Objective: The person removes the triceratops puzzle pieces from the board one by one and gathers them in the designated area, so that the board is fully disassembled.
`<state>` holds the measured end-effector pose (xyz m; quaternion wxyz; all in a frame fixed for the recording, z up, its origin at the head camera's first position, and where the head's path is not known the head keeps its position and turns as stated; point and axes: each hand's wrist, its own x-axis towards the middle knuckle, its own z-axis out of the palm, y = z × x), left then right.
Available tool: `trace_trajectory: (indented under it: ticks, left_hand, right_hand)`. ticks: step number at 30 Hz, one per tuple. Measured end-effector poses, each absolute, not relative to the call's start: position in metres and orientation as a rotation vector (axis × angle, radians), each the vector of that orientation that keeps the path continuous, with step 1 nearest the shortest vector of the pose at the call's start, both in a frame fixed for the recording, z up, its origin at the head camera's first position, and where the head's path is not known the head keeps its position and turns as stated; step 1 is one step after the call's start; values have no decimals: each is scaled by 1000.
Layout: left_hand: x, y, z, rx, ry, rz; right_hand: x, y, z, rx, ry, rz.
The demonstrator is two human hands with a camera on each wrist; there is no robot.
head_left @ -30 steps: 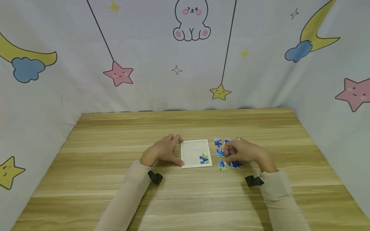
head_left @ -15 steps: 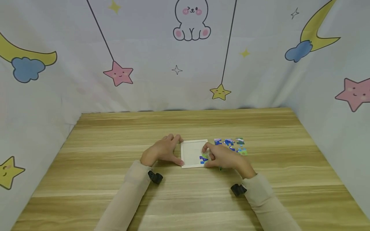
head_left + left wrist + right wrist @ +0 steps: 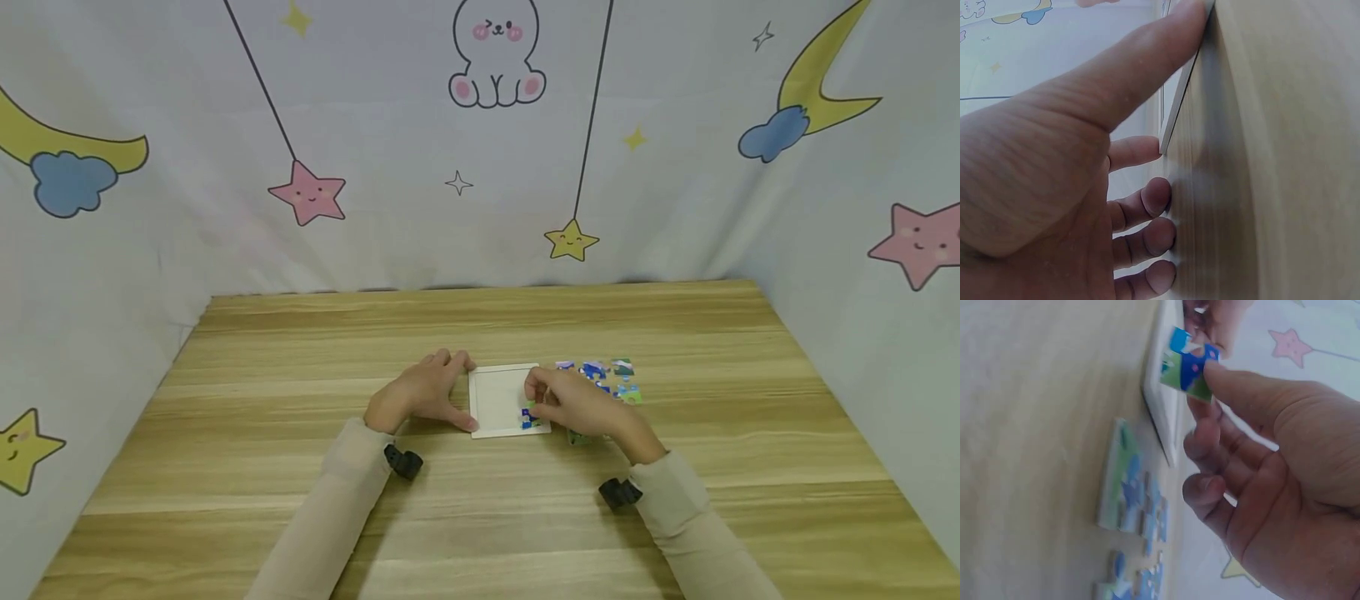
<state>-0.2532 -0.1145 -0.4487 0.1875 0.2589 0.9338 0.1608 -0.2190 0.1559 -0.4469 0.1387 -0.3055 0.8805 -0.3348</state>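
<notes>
A square white puzzle tray (image 3: 498, 390) lies on the table. My left hand (image 3: 426, 392) rests along its left side, thumb on the near corner and index finger at the far one; the left wrist view shows the other fingertips (image 3: 1160, 236) at the tabletop. My right hand (image 3: 581, 405) is over the tray's near right corner, pinching a blue and green jigsaw piece (image 3: 1191, 370) between thumb and index finger. In the right wrist view this piece is tilted above the tray rim (image 3: 1152, 387). The right hand's remaining fingers curl loosely below it.
Several loose jigsaw pieces (image 3: 595, 369) lie to the right of the tray, partly hidden under the right hand. One green-edged piece (image 3: 1113, 481) is nearest the right wrist camera. A patterned white cloth (image 3: 405, 225) stands behind the wooden table (image 3: 480, 517).
My right hand has gone left from the loose pieces to the tray, where it has taken hold of the piece in the near right corner and tilted it. The left hand stays put.
</notes>
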Motion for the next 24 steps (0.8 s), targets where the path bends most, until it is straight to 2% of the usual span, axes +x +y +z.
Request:
trace_trajectory:
  ticks: [24]
  left_hand:
    - [-253, -116, -453, 757, 2622, 469]
  right_hand:
    - [-229, 244, -422, -829, 2441, -970]
